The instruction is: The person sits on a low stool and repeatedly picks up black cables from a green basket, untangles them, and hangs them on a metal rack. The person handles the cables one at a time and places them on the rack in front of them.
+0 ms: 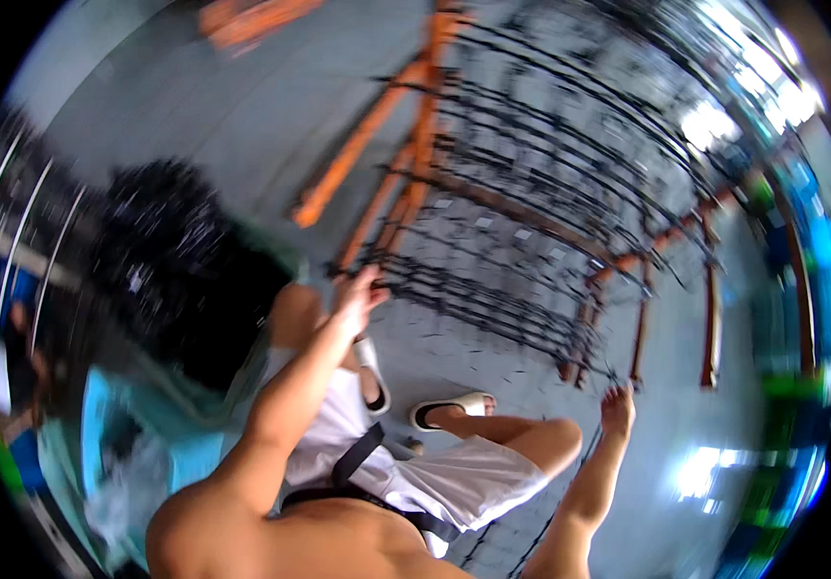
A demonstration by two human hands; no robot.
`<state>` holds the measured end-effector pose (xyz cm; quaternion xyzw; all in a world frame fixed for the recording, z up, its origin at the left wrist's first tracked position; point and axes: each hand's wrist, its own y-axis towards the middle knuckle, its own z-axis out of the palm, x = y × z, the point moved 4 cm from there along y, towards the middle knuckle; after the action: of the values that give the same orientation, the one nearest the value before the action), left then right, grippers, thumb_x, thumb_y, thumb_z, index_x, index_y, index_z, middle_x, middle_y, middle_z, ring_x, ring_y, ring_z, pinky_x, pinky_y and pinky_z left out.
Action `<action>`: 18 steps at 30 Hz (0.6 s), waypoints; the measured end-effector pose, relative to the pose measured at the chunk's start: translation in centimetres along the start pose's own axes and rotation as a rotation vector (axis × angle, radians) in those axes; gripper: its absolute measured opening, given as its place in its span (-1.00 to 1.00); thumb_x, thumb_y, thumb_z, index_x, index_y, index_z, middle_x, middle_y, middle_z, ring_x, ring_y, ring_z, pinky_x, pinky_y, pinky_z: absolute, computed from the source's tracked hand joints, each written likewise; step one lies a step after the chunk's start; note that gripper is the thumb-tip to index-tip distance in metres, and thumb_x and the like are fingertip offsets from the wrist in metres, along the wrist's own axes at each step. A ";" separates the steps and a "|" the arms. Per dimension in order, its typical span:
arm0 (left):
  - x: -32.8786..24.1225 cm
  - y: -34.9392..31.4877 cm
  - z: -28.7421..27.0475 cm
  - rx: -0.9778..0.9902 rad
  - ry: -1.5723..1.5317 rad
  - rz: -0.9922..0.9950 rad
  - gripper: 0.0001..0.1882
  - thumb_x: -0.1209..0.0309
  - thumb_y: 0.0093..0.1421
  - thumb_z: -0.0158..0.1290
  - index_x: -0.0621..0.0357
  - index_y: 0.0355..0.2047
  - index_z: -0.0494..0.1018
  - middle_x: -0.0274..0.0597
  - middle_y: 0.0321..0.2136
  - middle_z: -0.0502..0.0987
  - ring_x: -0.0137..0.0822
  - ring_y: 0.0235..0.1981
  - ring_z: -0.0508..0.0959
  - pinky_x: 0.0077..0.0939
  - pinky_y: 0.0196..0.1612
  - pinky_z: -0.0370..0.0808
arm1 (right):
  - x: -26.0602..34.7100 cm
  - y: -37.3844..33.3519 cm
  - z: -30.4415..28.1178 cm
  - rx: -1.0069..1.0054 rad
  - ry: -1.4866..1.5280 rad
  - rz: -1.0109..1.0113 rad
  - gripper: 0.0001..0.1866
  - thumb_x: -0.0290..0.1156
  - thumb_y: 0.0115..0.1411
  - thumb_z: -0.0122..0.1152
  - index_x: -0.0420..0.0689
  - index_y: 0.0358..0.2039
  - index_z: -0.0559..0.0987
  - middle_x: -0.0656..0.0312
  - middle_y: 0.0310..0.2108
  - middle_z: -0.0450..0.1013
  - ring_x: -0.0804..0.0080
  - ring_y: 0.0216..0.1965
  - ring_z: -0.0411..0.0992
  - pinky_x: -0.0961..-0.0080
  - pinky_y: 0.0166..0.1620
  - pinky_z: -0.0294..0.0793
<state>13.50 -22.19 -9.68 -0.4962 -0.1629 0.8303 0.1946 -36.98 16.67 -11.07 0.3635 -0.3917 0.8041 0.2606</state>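
Note:
A rack with orange uprights [422,125] carries rows of thin black rods [551,125] with small dark parts along them. My left hand [361,295] is at the left end of the lowest black rod [478,307], beside an orange leg, its fingers curled in at the rod's end. My right hand [618,409] is at that rod's other end, fingers closed around its tip. Motion blur smears the fingers and the small parts. My legs, in white shorts [469,480], are bent under the rod, with light slip-on shoes [454,409] on the grey floor.
At left stands a large greenish bin [285,253] heaped with black parts [179,261]. Nearer me is a light-blue crate [193,458] with clear plastic in it. Blue and green stacked crates [792,434] line the right side. Another orange frame piece [251,21] lies far left.

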 end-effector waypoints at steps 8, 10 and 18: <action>1.2 0.6 -3.4 -0.075 0.002 -0.082 -0.72 0.21 0.19 0.08 0.21 -0.41 0.42 -0.16 -0.54 0.51 -0.33 -0.64 0.56 -0.47 -0.58 0.59 | -1.6 -13.9 10.9 -0.670 -0.342 -0.478 -0.73 -0.23 0.28 -0.02 -0.17 -0.42 0.35 0.34 -0.59 0.19 0.56 -0.59 0.16 0.62 -0.53 0.19; 1.0 0.2 -2.5 -0.055 0.054 -0.138 -0.67 0.17 0.19 0.08 0.24 -0.37 0.41 -0.17 -0.50 0.51 -0.35 -0.60 0.55 -0.49 -0.52 0.60 | -4.5 -16.5 14.4 -0.588 -0.770 -0.870 -0.72 -0.28 0.27 -0.02 -0.28 -0.22 0.36 0.28 -0.56 0.20 0.50 -0.56 0.19 0.56 -0.51 0.22; -14.7 -8.6 -14.0 -0.238 1.007 0.801 -0.79 0.36 0.12 0.10 0.28 -0.33 0.48 -0.14 -0.39 0.58 -0.23 -0.39 0.59 -0.38 -0.33 0.51 | -23.9 -26.9 31.1 0.694 -0.702 -0.144 -0.70 -0.54 0.21 0.03 -0.24 -0.03 0.32 0.25 -0.38 0.35 0.54 -0.41 0.30 0.57 -0.29 0.38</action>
<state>33.71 -20.71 -0.85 -0.8647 0.0549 0.4810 -0.1336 8.07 2.98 -4.76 0.7035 -0.1391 0.6962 0.0317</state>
